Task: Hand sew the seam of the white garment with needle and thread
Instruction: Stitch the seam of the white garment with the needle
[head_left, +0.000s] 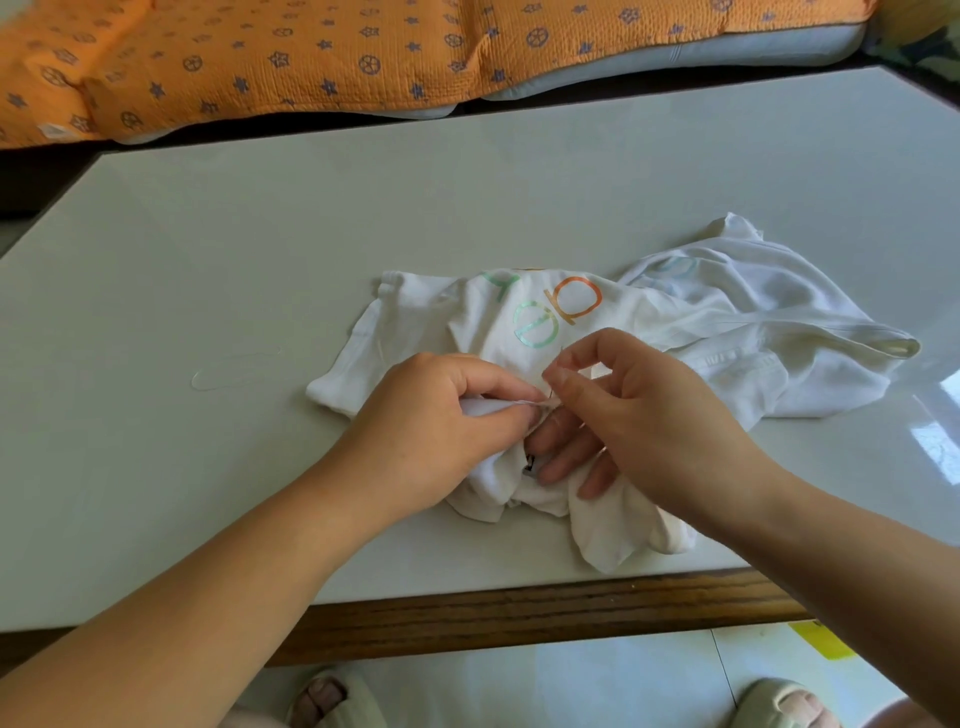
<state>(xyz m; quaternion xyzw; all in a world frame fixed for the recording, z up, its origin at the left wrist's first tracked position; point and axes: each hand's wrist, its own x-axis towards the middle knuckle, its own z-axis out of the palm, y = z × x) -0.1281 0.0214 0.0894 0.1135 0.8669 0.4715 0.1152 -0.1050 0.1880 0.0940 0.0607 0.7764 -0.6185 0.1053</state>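
White garment (675, 322) lies crumpled centre-right on the table (260, 234); left hand (441, 421) pinches a seam fold, right hand (639, 405) pinches what looks like the needle (550, 388) at that fold, so stitching seems underway, stitched length unreadable. Lower folds sit near the table's front edge; open tabletop left and above, loose thread (234, 370) lying left.

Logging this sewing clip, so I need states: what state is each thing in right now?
white garment: crumpled on the table, print up.
left hand: pinches a fold at the seam.
right hand: thumb and forefinger pinch, apparently on the needle.
thread: loose loop lying on the table, left of the garment.
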